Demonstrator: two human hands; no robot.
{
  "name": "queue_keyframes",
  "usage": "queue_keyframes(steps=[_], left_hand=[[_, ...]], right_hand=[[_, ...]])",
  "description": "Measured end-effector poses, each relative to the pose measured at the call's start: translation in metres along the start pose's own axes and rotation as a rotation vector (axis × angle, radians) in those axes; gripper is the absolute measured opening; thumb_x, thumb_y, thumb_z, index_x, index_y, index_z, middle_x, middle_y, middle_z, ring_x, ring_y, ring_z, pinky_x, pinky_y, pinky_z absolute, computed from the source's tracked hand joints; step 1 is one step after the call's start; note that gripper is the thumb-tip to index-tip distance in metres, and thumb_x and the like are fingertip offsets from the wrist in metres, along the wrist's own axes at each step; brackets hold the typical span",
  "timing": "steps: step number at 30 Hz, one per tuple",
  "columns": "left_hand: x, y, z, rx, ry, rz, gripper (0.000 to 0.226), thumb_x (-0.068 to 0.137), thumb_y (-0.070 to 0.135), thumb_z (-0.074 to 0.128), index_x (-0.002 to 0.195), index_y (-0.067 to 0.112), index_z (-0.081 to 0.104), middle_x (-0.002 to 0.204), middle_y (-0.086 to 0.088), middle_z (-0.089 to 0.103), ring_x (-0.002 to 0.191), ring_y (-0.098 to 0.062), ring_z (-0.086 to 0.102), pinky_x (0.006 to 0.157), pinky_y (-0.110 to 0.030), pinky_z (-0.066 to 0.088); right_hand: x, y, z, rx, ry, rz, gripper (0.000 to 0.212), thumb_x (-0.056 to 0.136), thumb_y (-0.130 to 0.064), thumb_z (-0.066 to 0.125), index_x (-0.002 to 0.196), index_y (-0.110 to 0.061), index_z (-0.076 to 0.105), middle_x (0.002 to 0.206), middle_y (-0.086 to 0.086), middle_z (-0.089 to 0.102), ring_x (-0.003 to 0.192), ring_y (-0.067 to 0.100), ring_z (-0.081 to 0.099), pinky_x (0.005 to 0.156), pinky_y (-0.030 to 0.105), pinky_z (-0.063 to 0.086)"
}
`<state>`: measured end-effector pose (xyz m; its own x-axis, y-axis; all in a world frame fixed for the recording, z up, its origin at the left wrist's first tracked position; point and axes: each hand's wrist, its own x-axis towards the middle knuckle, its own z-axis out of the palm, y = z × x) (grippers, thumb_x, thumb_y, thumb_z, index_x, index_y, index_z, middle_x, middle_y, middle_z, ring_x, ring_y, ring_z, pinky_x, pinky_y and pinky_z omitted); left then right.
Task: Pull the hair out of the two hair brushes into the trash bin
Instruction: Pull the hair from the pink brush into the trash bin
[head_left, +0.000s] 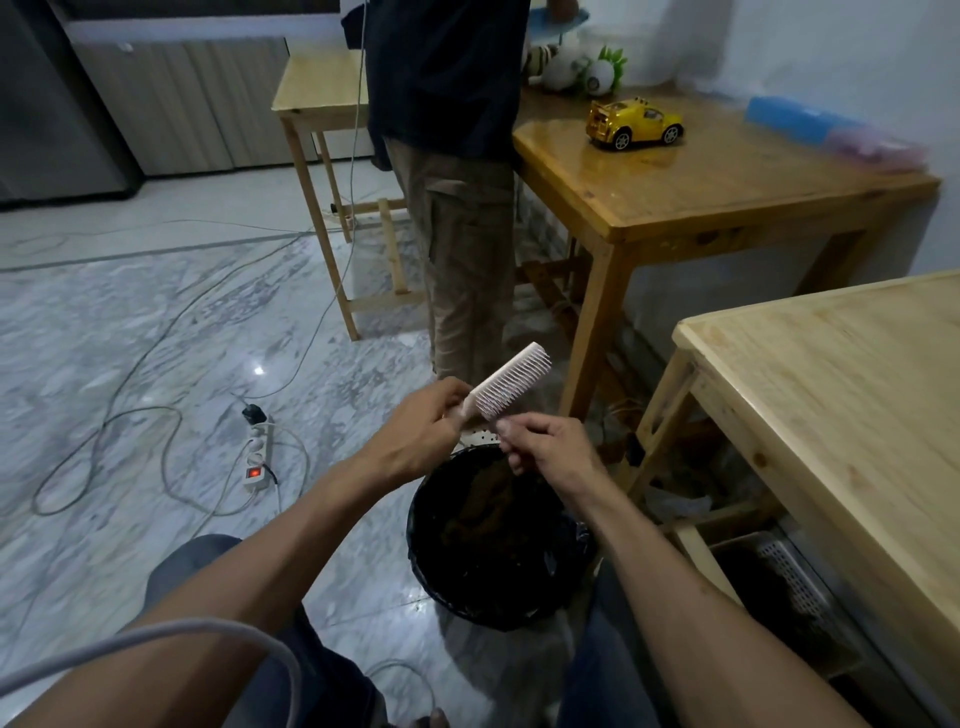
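My left hand (423, 428) grips the handle of a pale pink hair brush (511, 382), held tilted with its head up and to the right and its bristles facing me. My right hand (545, 449) sits just below the bristles, thumb and fingers pinched together; whether hair is between them I cannot tell. Both hands hover over a black-lined trash bin (431, 561) on the floor, which holds a clump of brown hair (483, 499). A second brush is not in sight.
A person in khaki trousers (465, 249) stands just beyond the bin. A light wooden table (841, 415) is at my right, a darker table (727, 171) with a yellow toy car (631, 122) behind it. A power strip (257, 457) and cables lie on the marble floor at left.
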<state>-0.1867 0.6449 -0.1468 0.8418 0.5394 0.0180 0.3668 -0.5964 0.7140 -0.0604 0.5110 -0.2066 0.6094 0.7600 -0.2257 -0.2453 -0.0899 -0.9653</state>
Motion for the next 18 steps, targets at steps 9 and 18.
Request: queue_keyframes(steps=[9, 18], left_hand=[[0.001, -0.03, -0.004, 0.123, 0.083, -0.05, 0.031, 0.1, 0.009, 0.047, 0.125, 0.012, 0.065, 0.112, -0.01, 0.06, 0.096, -0.023, 0.055, 0.077, -0.031, 0.038], [0.002, -0.028, 0.001, 0.113, 0.084, -0.055, 0.03, 0.103, 0.016, 0.045, 0.131, 0.015, 0.056, 0.118, -0.01, 0.066, 0.091, -0.024, 0.058, 0.071, -0.034, 0.04]], right_hand=[[-0.004, 0.006, -0.013, -0.028, 0.112, -0.018, 0.014, 0.097, -0.006, 0.066, 0.089, -0.008, 0.077, 0.069, 0.004, 0.063, 0.059, 0.008, 0.054, 0.056, 0.015, 0.049], [0.0, 0.012, -0.017, -0.404, -0.027, 0.209, 0.039, 0.094, 0.012, 0.058, 0.118, -0.015, 0.073, 0.116, 0.003, 0.064, 0.093, 0.021, 0.075, 0.075, 0.029, 0.064]])
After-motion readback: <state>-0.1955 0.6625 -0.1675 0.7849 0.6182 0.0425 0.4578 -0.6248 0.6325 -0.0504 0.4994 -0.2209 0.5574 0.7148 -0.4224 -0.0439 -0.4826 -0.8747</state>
